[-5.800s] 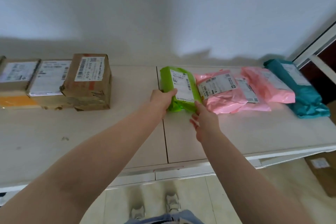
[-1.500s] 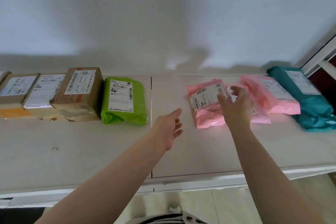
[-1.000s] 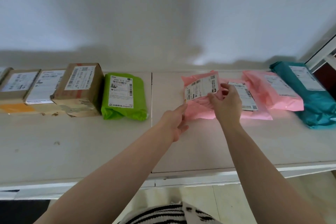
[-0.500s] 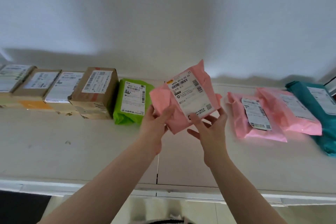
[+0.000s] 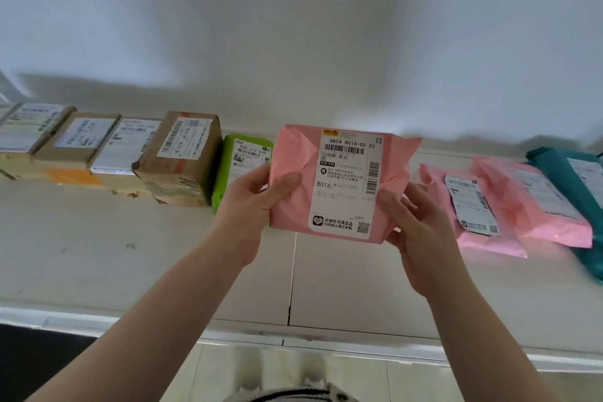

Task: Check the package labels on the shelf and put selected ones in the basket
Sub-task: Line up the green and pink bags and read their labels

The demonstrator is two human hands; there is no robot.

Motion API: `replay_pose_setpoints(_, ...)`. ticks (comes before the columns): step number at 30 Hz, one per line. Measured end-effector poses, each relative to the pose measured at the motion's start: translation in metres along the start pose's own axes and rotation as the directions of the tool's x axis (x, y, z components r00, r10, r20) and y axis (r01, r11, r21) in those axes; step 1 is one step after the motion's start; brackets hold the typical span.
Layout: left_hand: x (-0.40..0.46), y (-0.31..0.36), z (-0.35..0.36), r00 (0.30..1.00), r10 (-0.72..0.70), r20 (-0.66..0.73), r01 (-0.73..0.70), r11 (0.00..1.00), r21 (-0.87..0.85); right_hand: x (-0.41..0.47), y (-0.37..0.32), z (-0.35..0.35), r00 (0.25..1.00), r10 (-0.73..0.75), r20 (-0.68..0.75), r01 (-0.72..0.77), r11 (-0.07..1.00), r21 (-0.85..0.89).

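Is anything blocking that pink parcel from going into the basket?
No basket shows in this view, so its path cannot be judged. Both the left hand and right hand grip the pink parcel directly, above the shelf.

**Pink package held up for label reading**

Left hand (image 5: 253, 206) and right hand (image 5: 421, 232) grip the sides of a pink package (image 5: 339, 183), label facing the camera, above the shelf (image 5: 98, 254). Behind: cardboard boxes (image 5: 182, 157), green package (image 5: 241, 160), two pink mailers (image 5: 509, 206), teal package (image 5: 574, 179).

Dim, soft daylight — wall shadowed, blurred and bowed at the edges.
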State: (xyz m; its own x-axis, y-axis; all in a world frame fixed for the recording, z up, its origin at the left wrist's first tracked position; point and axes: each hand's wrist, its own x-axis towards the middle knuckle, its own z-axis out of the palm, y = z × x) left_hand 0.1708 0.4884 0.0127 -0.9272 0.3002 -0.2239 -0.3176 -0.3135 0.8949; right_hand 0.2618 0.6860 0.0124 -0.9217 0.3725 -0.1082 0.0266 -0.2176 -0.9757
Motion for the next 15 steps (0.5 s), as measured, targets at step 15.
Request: replay_pose_setpoints(15,0.0014,-0.0031,-0.0004,0.998,0.031,-0.054,-0.032,0.999,-0.018,0.0013,0.0067,0.0026,0.998,-0.062,-0.010,0.062,0.998,0.003)
